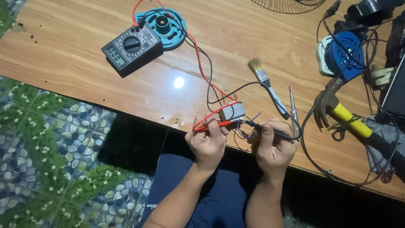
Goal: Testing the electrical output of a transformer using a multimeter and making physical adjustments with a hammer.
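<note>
Head view: left hand (207,141) pinches the red probe (214,125), right hand (273,145) pinches the black probe (270,131); both tips sit at the small grey component (232,111) by the table edge (139,120). The multimeter (131,49) at ten o'clock is on, so probing looks underway. Bare tabletop lies at eleven o'clock; brush (265,84) and hammer (344,116) crowd three o'clock
</note>
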